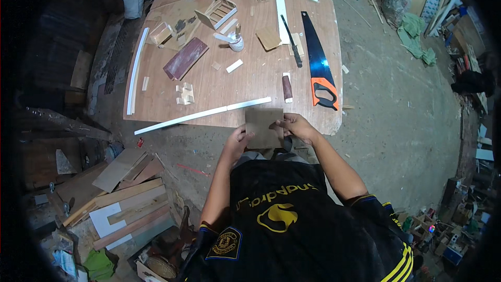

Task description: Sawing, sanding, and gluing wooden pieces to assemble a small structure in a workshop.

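Main risk, I'd say: the flat, squarish grey-brown wooden board slips, b/c only its sides are gripped. Left hand pinches the L edge, right hand pinches the R edge w/ thumb over the face. It's held in front of the torso at the near edge of the brown wooden counter, so a loose pinch could mean a drop to the floor. Can't tell if board & counter touch. 2nd risk: a forearm bump knocks the long thin white strip off, since its L end seems to overhang.

Board's looks: approx. square, dull, straight-edged, w/ a dark patch by the R thumb, prob. shadow. Thickness/grain: can't tell.
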